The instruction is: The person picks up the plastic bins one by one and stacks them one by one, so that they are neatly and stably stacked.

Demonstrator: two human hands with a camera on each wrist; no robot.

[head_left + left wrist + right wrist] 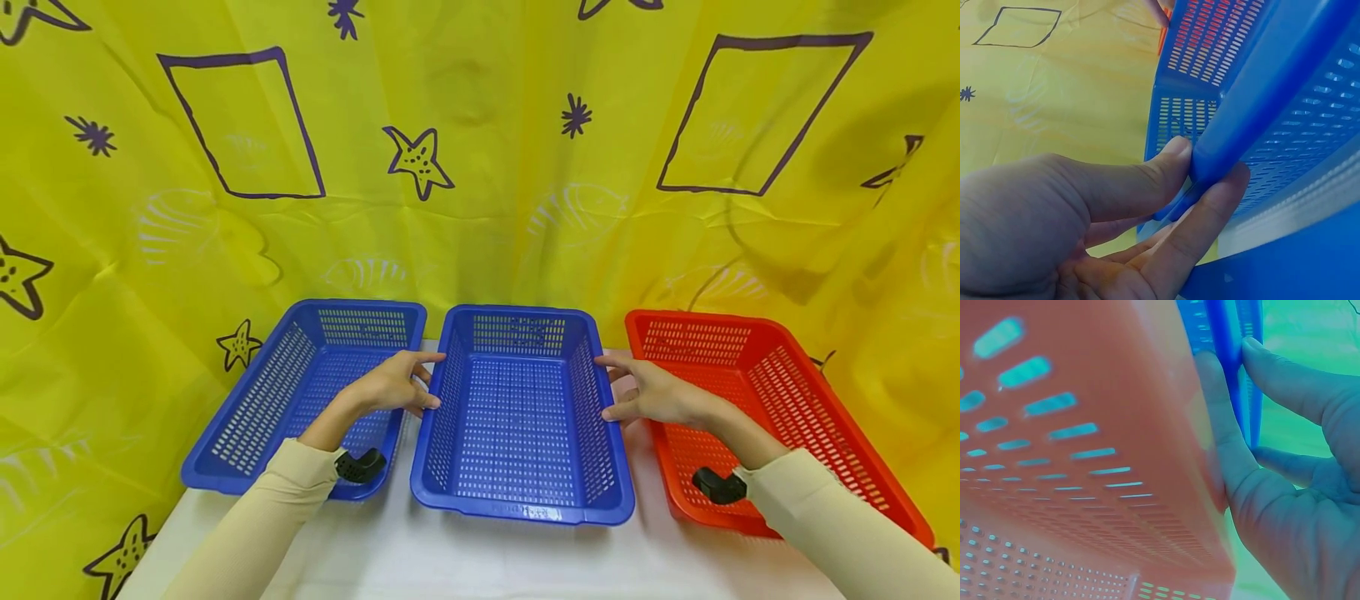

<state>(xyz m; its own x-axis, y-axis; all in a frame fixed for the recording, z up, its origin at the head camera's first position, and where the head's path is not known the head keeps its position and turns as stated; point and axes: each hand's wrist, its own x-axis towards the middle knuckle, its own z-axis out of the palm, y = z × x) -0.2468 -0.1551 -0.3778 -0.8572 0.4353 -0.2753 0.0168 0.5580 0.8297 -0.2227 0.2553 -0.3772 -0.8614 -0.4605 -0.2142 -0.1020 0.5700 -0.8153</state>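
Note:
The middle blue plastic basket [517, 417], with slotted walls and nothing inside, stands between my two hands. My left hand [393, 383] pinches its left rim; in the left wrist view, the thumb lies on one side of the blue rim [1254, 106] and a finger on the other. On the opposite side my right hand [654, 393] holds the right rim between thumb and fingers. The right wrist view shows that blue rim [1225, 344] in the grip, close beside the red basket's wall [1116, 425].
Another blue basket [300, 400] stands on the left, partly under my left forearm. To the right, a red basket [720, 375] lies partly beneath my right arm. All rest on a white table [480, 558] before a yellow patterned curtain [480, 233].

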